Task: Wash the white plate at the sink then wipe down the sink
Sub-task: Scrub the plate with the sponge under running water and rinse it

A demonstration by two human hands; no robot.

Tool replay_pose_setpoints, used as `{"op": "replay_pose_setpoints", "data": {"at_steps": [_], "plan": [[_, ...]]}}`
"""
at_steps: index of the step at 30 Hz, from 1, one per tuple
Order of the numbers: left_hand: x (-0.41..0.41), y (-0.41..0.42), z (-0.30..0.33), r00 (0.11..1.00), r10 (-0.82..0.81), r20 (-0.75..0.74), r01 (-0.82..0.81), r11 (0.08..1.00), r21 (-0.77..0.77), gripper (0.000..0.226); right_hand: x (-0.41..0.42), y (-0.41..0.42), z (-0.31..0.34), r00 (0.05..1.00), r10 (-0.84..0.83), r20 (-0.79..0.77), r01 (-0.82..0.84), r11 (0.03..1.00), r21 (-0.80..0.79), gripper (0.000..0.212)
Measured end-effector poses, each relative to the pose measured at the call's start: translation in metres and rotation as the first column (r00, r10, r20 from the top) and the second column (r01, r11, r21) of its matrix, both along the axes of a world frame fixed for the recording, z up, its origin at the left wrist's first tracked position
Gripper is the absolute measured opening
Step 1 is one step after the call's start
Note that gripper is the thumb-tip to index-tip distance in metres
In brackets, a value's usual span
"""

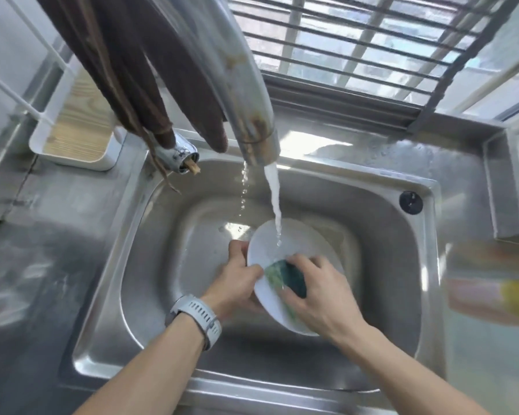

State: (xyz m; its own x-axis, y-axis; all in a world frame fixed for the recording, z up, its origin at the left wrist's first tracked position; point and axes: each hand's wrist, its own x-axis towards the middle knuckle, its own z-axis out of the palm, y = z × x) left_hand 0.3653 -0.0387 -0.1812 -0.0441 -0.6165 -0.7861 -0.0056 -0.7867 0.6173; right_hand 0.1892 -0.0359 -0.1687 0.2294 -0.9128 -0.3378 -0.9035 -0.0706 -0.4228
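Note:
A white plate is held tilted over the steel sink, under a stream of water from the faucet. My left hand grips the plate's left rim; a grey watch is on that wrist. My right hand presses a green and yellow sponge against the plate's face. The lower part of the plate is hidden behind my right hand.
A brown cloth hangs over the faucet neck. A white tray with a wooden base stands at the back left. A blurred yellow and pink item lies on the right counter. A black plug sits on the sink's right rim.

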Motion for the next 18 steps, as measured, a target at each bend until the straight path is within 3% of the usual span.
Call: {"op": "replay_pose_setpoints", "data": {"at_steps": [3, 6, 8, 10, 12, 14, 18], "plan": [[0.001, 0.010, 0.003, 0.976, 0.131, 0.172, -0.102, 0.981, -0.166, 0.018, 0.024, -0.027, 0.003, 0.992, 0.112, 0.065, -0.107, 0.991, -0.080, 0.045], [0.011, 0.010, 0.013, 0.933, 0.284, 0.224, -0.215, 0.933, -0.288, 0.023, 0.008, -0.055, 0.007, 0.999, 0.002, -0.043, -0.007, 0.993, -0.120, 0.049], [0.014, 0.004, 0.021, 0.928, 0.286, 0.239, -0.205, 0.927, -0.314, 0.023, -0.011, -0.030, 0.023, 0.998, -0.036, -0.055, 0.028, 0.991, -0.131, 0.049], [0.013, 0.001, 0.027, 0.923, 0.268, 0.277, -0.165, 0.924, -0.345, 0.021, 0.004, 0.004, 0.043, 0.995, 0.031, 0.091, -0.026, 0.998, -0.061, 0.053], [0.009, 0.002, 0.031, 0.920, 0.267, 0.287, -0.152, 0.918, -0.365, 0.023, 0.031, -0.004, 0.044, 0.973, 0.112, 0.204, -0.092, 0.990, -0.103, 0.055], [0.009, 0.007, 0.030, 0.911, 0.311, 0.271, -0.198, 0.906, -0.375, 0.026, 0.049, -0.033, 0.032, 0.983, 0.120, 0.141, -0.099, 0.984, -0.146, 0.051], [0.017, 0.008, 0.028, 0.909, 0.351, 0.225, -0.261, 0.900, -0.350, 0.029, 0.007, -0.036, 0.027, 0.998, -0.049, -0.043, 0.040, 0.980, -0.194, 0.050]]}}
